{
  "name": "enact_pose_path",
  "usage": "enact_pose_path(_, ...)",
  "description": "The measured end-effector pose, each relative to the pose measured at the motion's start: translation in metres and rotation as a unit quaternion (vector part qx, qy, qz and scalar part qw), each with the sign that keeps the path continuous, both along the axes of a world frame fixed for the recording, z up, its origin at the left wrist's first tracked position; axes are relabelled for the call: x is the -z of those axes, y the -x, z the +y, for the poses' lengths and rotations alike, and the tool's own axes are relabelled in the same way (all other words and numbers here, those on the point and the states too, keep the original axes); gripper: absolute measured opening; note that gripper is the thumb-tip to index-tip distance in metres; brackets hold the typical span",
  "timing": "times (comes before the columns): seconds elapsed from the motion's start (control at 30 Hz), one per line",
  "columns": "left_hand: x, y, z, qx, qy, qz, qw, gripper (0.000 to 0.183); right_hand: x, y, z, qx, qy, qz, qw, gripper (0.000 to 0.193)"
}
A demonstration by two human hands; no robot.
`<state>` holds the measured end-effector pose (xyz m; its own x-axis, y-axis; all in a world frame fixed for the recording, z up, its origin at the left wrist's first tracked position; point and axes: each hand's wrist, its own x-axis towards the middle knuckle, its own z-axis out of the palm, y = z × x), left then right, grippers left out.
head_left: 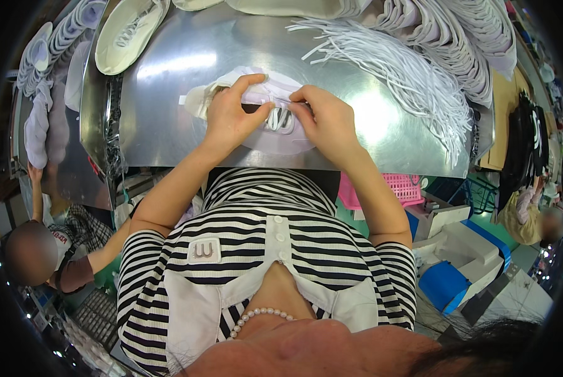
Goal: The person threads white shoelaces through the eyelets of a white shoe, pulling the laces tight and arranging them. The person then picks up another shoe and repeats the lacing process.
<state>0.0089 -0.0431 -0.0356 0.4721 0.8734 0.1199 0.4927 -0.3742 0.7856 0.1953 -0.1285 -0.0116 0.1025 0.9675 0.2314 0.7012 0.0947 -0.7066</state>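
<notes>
A white and pale lilac shoe upper (275, 143) lies on the metal tabletop right in front of me. White shoelace (275, 118) crosses its eyelet opening in several loops. My left hand (232, 118) is closed on the upper's left side, its thumb at the eyelet edge and its index finger bent over the far part. From the right, my right hand (328, 122) pinches with thumb and index finger at the far right end of the eyelet row. A bit of white lace seems to be in that pinch, though the fingertips partly hide it.
Loose white laces (394, 75) are heaped on the right of the metal table (168, 125). Stacked uppers (432, 38) line the far right edge, and a cream upper (127, 38) lies far left. A pink basket (398, 188) stands below. One co-worker (68, 251) sits at left.
</notes>
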Motion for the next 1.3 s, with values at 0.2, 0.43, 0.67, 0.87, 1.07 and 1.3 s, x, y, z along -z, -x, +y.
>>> enact_pose_path(0.2, -0.001, 0.0, 0.001, 0.004, -0.008, 0.027, 1.0, 0.049, -0.002, 0.002, -0.001, 0.0, 0.006, -0.008, 1.0, 0.009)
enact_pose_path(0.43, 0.0, -0.002, -0.003, 0.014, 0.086, -0.073, 0.994, 0.049, -0.003, 0.005, 0.02, -0.074, 0.029, -0.133, 0.988, 0.018)
enact_pose_path(0.67, 0.002, -0.005, -0.007, 0.014, 0.087, -0.029, 0.996, 0.044, 0.025, 0.028, 0.033, -0.056, -0.022, -0.178, 0.982, 0.021)
enact_pose_path(0.87, 0.012, -0.003, 0.019, 0.016, 0.128, -0.106, 0.986, 0.05, 0.01, -0.012, 0.001, 0.117, 0.022, -0.01, 0.993, 0.017)
enact_pose_path(1.07, 0.006, -0.018, 0.01, -0.054, 0.048, -0.055, 0.996, 0.062, 0.048, 0.003, 0.001, 0.152, -0.023, 0.026, 0.988, 0.019)
enact_pose_path(1.3, -0.027, 0.015, 0.019, 0.136, 0.353, -0.147, 0.914, 0.062, 0.05, 0.003, 0.008, 0.217, 0.006, 0.039, 0.975, 0.017)
